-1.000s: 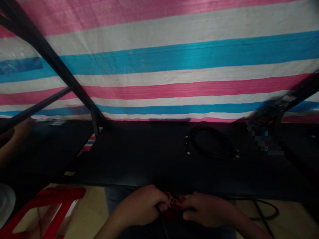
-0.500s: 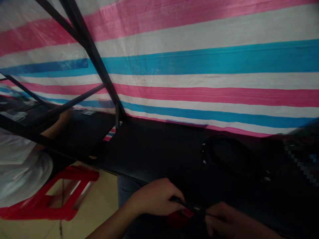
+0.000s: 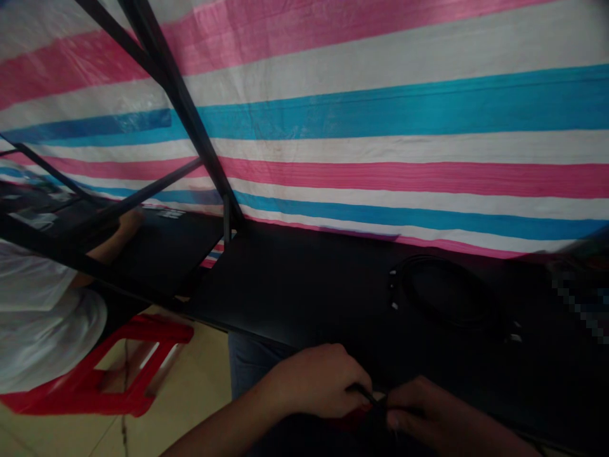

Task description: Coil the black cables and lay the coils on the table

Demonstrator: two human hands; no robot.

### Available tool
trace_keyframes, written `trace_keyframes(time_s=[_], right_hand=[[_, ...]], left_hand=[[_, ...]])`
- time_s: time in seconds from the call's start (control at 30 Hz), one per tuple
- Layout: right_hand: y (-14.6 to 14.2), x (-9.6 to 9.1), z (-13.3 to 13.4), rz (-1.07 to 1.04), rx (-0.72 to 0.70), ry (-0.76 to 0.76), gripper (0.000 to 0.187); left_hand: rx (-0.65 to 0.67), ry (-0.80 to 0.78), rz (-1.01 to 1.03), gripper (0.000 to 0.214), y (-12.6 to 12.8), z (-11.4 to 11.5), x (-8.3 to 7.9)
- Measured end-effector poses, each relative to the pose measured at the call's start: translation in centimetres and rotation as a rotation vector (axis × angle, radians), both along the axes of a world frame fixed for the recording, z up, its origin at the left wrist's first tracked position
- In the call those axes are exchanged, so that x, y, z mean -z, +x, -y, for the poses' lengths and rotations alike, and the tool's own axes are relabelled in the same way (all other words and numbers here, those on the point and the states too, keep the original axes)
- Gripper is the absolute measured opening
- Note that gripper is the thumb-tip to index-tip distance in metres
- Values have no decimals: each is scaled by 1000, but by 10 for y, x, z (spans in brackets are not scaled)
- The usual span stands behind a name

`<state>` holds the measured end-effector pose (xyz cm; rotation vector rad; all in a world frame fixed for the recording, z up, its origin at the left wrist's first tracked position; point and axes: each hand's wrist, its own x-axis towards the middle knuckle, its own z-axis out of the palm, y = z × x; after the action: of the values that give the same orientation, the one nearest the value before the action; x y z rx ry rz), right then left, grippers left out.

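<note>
At near edge of bench (image 3: 304,285), L hand (image 3: 318,381) & R hand (image 3: 428,416) each have grip pinched shut on 1 thin black cable (image 3: 370,397) above 1 red part (image 3: 354,420); 1 red stool (image 3: 162,330) left of bench; 1 coiled black cable (image 3: 447,292) atop bench; striped tarp (image 3: 380,127) behind bench.

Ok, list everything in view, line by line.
tarp: one, pink, white and blue stripes, backdrop
tables: two, black, centre and left
frame bars: several, black, upper left
cable coil: one, black, tabletop right
stool: one, red, floor, lower left
co-worker: one, white shirt, far left
thin cable: one, black, between the hands
red item: one, under the hands, mostly hidden
left hand: pinching the thin cable
right hand: touching it, grip unclear
</note>
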<state>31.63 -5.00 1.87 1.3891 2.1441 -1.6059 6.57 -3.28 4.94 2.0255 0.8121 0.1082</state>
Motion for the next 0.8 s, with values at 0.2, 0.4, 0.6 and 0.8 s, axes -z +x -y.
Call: trace_keyframes(time_s=[0.2, 0.4, 0.6, 0.8], right_hand=[[28, -5, -9, 88, 60, 56, 30], [11, -21, -15, -60, 71, 45, 38], [13, -25, -36, 79, -27, 215, 36], [27, -33, -51, 28, 7, 139, 40]], left_hand=[[30, -115, -47, 22, -13, -12, -9], [-24, -123, 2, 24, -3, -19, -11], [-60, -81, -140, 25, -17, -25, -25], [-159, -224, -103, 31, -36, -33, -24]])
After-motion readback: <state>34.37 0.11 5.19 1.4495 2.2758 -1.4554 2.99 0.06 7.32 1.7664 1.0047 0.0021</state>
